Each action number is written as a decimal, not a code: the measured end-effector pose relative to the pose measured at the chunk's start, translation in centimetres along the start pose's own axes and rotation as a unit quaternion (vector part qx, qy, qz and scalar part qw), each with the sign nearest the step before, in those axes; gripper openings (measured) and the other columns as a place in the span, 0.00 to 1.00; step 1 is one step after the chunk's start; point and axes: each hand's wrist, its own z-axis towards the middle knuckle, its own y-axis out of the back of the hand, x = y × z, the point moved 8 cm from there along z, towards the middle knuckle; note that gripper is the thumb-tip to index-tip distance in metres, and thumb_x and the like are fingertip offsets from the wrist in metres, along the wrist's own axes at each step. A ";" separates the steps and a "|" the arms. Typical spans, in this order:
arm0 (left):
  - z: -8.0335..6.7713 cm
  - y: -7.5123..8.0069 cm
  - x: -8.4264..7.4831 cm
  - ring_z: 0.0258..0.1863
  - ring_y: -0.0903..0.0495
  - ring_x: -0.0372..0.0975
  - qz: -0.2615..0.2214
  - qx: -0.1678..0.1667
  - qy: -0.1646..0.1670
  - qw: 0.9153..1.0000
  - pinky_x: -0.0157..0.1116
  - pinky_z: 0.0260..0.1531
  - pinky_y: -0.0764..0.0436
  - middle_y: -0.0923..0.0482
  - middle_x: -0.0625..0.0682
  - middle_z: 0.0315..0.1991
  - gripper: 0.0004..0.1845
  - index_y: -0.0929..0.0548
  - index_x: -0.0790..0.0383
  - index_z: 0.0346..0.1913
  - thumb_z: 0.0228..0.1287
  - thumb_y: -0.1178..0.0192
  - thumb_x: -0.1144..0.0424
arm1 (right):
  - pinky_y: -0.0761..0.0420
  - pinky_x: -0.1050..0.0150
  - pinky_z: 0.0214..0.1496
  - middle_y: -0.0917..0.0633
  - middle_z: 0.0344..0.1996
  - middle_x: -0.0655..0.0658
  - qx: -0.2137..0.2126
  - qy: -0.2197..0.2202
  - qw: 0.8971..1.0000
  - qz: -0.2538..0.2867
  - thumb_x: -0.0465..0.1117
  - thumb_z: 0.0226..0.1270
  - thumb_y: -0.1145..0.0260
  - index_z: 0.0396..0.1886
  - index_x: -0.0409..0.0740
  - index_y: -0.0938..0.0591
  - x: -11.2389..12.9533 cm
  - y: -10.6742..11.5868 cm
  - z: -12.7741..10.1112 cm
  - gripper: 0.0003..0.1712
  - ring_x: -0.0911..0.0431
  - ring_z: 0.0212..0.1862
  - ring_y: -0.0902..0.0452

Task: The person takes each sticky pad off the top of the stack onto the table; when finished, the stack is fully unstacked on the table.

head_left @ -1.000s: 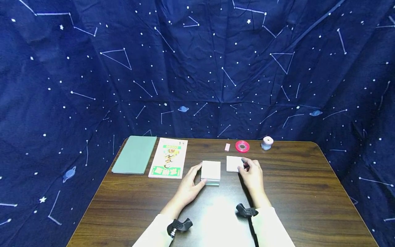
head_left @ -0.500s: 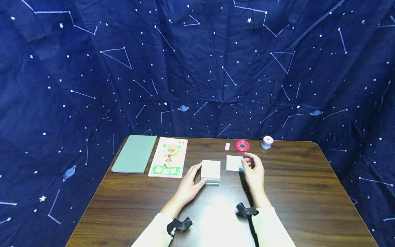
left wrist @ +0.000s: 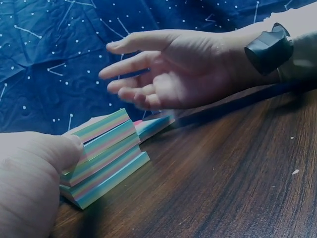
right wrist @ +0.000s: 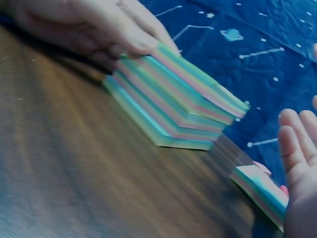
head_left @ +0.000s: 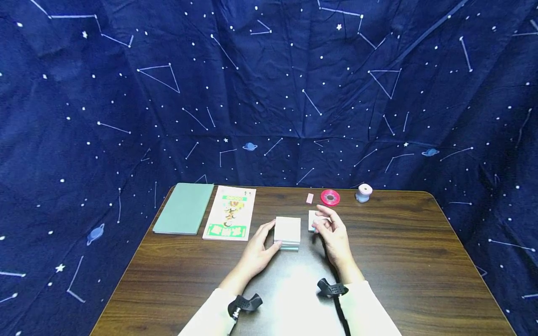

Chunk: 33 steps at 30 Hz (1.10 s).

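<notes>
A stack of several square sticky note pads (head_left: 287, 229) stands at mid-table, white on top. Pastel stripes show on its edges in the left wrist view. My left hand (head_left: 255, 252) holds it by the left side, thumb at the near edge and fingers along the far side. Right of the stack lies a single sticky note pad (head_left: 311, 217) with a white top and striped edge (right wrist: 258, 191), partly hidden by my right hand (head_left: 335, 237). That hand hovers over it with loosely bent fingers and nothing held; in the left wrist view it appears raised above the table.
A green notebook (head_left: 183, 208) and an illustrated booklet (head_left: 229, 213) lie at the left. Along the back edge are a pink eraser (head_left: 309, 198), a red ring-shaped spool (head_left: 330, 197) and a white spool (head_left: 363, 192). Behind the table hangs a dark blue starry cloth (head_left: 269, 93).
My right hand lets go of the single pad's right edge, lifts off and shifts left toward the stack, now covering much of that pad. The left hand keeps its place on the stack.
</notes>
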 end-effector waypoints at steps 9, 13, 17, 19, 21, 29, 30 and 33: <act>0.1 -0.1 0.1 0.84 0.33 0.52 0.001 0.006 0.005 1.000 0.57 0.84 0.36 0.30 0.54 0.81 0.38 0.34 0.53 0.85 0.77 0.32 0.53 | 0.23 0.76 0.36 0.29 0.66 0.20 0.087 -0.041 0.993 -0.073 0.28 0.69 0.26 0.79 0.38 0.27 -1.2 -2.3 -0.7 0.39 0.66 0.35 0.21; 0.0 -0.2 0.2 0.84 0.34 0.53 0.001 0.010 0.015 1.000 0.60 0.84 0.36 0.31 0.53 0.81 0.38 0.35 0.51 0.85 0.78 0.33 0.52 | 0.22 0.77 0.36 0.32 0.71 0.23 0.112 -0.054 0.989 -0.076 0.28 0.69 0.27 0.81 0.39 0.30 -1.5 -2.7 -0.8 0.42 0.67 0.36 0.21; -0.1 -0.2 0.2 0.84 0.34 0.53 -0.002 0.009 0.015 1.000 0.60 0.84 0.36 0.31 0.53 0.82 0.38 0.35 0.52 0.85 0.78 0.33 0.53 | 0.22 0.77 0.36 0.25 0.61 0.29 0.142 -0.077 0.983 -0.090 0.29 0.68 0.26 0.84 0.36 0.35 -2.1 -3.0 -1.0 0.47 0.66 0.35 0.21; -0.1 -0.2 0.1 0.84 0.34 0.53 -0.002 0.008 0.012 1.000 0.60 0.84 0.36 0.31 0.53 0.82 0.38 0.34 0.54 0.85 0.78 0.33 0.54 | 0.23 0.76 0.35 0.22 0.52 0.35 0.156 -0.090 0.979 -0.100 0.29 0.68 0.25 0.85 0.36 0.38 -2.4 -3.2 -1.2 0.49 0.66 0.34 0.23; 0.0 -0.2 0.2 0.84 0.34 0.53 -0.001 0.008 0.010 1.000 0.61 0.84 0.36 0.31 0.53 0.82 0.38 0.34 0.55 0.85 0.78 0.33 0.54 | 0.25 0.76 0.34 0.23 0.47 0.40 0.171 -0.099 0.974 -0.109 0.29 0.68 0.25 0.86 0.37 0.40 -2.7 -3.4 -1.4 0.51 0.65 0.33 0.25; -0.1 -0.2 0.2 0.84 0.34 0.52 -0.002 0.011 0.013 1.000 0.59 0.84 0.36 0.32 0.52 0.82 0.38 0.34 0.52 0.85 0.78 0.33 0.54 | 0.26 0.77 0.32 0.35 0.62 0.30 0.195 -0.100 0.965 -0.145 0.27 0.68 0.25 0.87 0.37 0.42 -2.8 -3.8 -1.6 0.53 0.66 0.33 0.26; -0.1 -0.2 0.2 0.84 0.34 0.51 -0.002 0.011 0.013 1.000 0.58 0.84 0.36 0.31 0.51 0.82 0.38 0.34 0.51 0.85 0.78 0.33 0.55 | 0.26 0.77 0.32 0.36 0.62 0.29 0.194 -0.102 0.964 -0.149 0.27 0.68 0.25 0.87 0.37 0.41 -2.9 -3.8 -1.6 0.53 0.66 0.33 0.25; -0.1 -0.2 0.1 0.84 0.34 0.51 -0.004 0.008 0.011 1.000 0.58 0.85 0.37 0.32 0.51 0.83 0.37 0.33 0.52 0.85 0.78 0.33 0.55 | 0.25 0.77 0.33 0.35 0.62 0.30 0.190 -0.106 0.964 -0.155 0.28 0.68 0.24 0.86 0.37 0.39 -2.9 -3.8 -1.6 0.51 0.65 0.33 0.25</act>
